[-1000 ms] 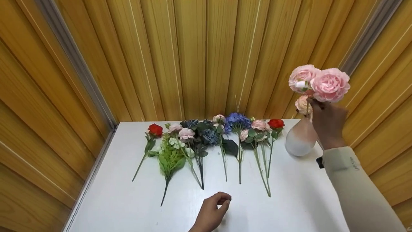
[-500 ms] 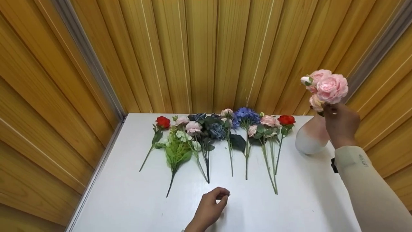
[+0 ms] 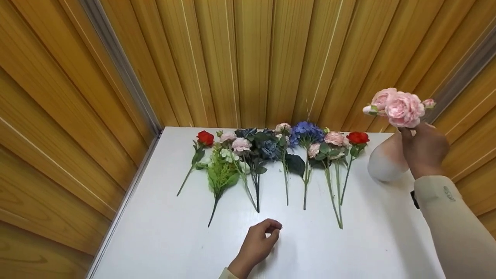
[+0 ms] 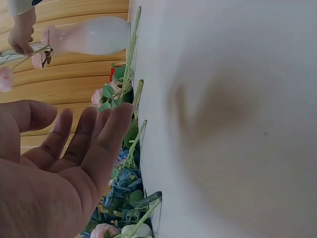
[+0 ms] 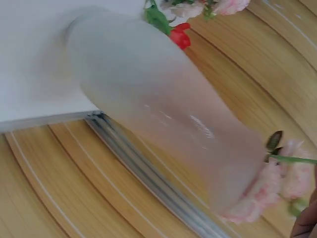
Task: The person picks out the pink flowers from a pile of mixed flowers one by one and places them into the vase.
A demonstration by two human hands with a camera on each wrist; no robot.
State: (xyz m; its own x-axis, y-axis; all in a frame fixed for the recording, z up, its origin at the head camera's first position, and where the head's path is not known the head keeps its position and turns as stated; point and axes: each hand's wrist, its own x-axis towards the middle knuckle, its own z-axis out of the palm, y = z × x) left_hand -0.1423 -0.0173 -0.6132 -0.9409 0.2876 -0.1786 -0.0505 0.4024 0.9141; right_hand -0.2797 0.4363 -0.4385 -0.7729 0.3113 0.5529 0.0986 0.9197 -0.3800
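Observation:
My right hand (image 3: 426, 149), raised at the right, pinches a stem of pink roses (image 3: 403, 109) just below its blooms. It overlaps the neck of a white-to-pink vase (image 3: 385, 162) in the head view. The right wrist view shows the upright vase (image 5: 143, 84) close by, with pink petals right at its mouth and a green stem (image 5: 294, 159) running to my fingers. Over the front of the table my left hand (image 3: 257, 242) holds nothing; in the left wrist view its fingers (image 4: 106, 148) are loosely bent.
A row of artificial flowers lies along the white table (image 3: 162, 240): a red rose (image 3: 205, 138), green foliage (image 3: 221, 174), dark blue flowers (image 3: 269, 149), a blue hydrangea (image 3: 306, 133), pink roses (image 3: 334, 138) and another red rose (image 3: 357, 137). Wooden panels (image 3: 248, 62) enclose the table's back and sides.
The head view has swung left and down, so everything shifts. The pink roses have turned and sunk lower over the vase in my right hand. My left hand has stayed much the same.

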